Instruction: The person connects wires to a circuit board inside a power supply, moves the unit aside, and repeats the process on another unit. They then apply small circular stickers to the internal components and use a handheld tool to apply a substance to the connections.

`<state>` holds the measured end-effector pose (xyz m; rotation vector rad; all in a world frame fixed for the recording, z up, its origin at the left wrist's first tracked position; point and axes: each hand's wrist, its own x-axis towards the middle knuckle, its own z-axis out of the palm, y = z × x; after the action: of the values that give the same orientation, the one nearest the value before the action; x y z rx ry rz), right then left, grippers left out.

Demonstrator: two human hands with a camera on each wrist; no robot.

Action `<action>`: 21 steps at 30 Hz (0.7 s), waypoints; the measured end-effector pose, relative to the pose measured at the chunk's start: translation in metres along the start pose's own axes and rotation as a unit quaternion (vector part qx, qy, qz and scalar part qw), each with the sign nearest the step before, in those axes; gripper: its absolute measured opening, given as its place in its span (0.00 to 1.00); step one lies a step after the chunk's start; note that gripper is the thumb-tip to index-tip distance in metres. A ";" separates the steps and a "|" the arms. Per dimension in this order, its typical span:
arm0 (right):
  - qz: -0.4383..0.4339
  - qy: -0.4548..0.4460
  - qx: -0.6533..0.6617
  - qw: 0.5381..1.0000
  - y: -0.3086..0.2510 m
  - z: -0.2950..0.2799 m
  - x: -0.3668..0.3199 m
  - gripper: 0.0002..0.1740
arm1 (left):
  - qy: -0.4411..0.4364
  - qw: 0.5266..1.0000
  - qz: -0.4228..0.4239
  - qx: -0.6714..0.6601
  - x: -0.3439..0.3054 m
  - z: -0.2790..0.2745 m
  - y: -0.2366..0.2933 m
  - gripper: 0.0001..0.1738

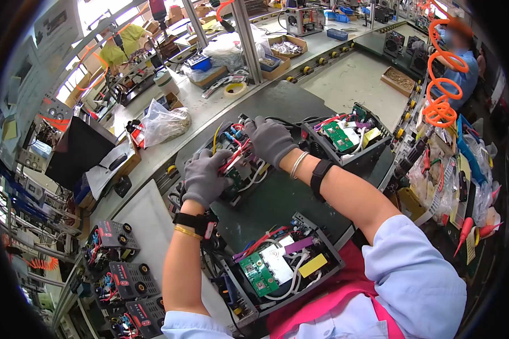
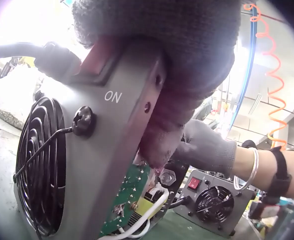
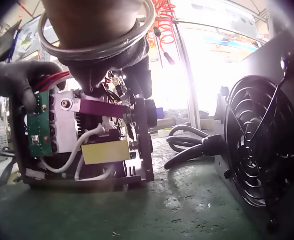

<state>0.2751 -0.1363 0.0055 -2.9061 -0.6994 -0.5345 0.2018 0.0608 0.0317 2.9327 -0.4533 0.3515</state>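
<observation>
right hand (image 1: 270, 140) fingertips: hidden in wiring of unit (image 1: 240, 172) | fan casing (image 3: 262, 140): cut off by right edge

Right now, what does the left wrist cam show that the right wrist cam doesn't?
Left wrist only: the open unit's rear panel, marked ON, with its fan grille, and a second unit with a red switch. Right wrist only: the open unit's inside, with a purple strip, yellow block and white cables. Both: the left hand gripping the unit's edge, the right hand reaching into it, and the green board.
</observation>
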 end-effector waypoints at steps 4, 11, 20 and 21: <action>0.000 -0.028 0.077 0.997 0.007 -0.010 -0.010 0.35 | -0.011 1.000 -0.024 -0.012 -0.002 -0.002 0.003 0.43; -0.073 -0.071 0.280 0.955 0.036 -0.097 -0.104 0.37 | 0.204 0.953 0.018 -0.223 -0.035 -0.020 0.005 0.50; 0.032 -0.406 0.382 0.829 0.043 -0.077 -0.219 0.44 | -0.099 0.894 -0.143 -0.413 -0.208 0.006 0.032 0.38; 0.063 -0.427 0.439 0.788 0.038 -0.075 -0.222 0.44 | -0.112 0.895 -0.157 -0.401 -0.215 0.013 0.035 0.40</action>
<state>0.0847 -0.2775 -0.0053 -2.0980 -0.5654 0.9588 -0.0055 0.0855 -0.0314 2.1688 -0.0910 -0.1908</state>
